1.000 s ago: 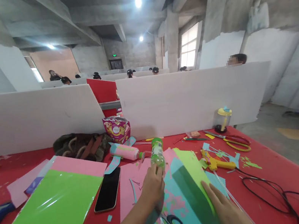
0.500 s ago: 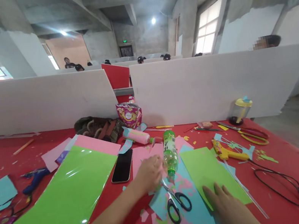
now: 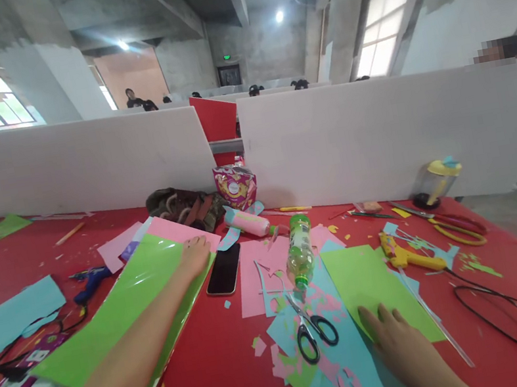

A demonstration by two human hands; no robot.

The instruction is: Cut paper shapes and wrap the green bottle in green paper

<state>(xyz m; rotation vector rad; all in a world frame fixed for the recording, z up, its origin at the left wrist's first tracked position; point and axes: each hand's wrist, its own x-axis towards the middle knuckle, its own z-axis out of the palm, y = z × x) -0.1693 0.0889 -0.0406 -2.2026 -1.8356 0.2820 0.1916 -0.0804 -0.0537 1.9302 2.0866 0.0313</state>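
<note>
My left hand [image 3: 194,255] reaches far left and rests on the top corner of a glossy green sheet [image 3: 122,304] that lies over a pink sheet [image 3: 179,229]; its fingers curl down at the sheet's edge. My right hand [image 3: 398,341] lies flat, fingers stretched out, on the near edge of a small green paper [image 3: 369,284]. Between the hands lie a green-capped bottle [image 3: 299,254] on its side, black-handled scissors [image 3: 313,330], cut pink and blue paper [image 3: 339,366], and a black phone [image 3: 225,270].
White partition boards [image 3: 359,142] stand along the back of the red table [image 3: 210,375]. A yellow glue gun [image 3: 406,254], red-yellow scissors [image 3: 454,227] and a black cable [image 3: 513,308] lie right. A blue glue gun [image 3: 88,280] and blue paper [image 3: 10,317] lie left. People sit behind the boards.
My left hand let go of the bottle, which now lies on the table, and moved left onto the green sheet. My right hand stayed on the small green paper. The view turned left.
</note>
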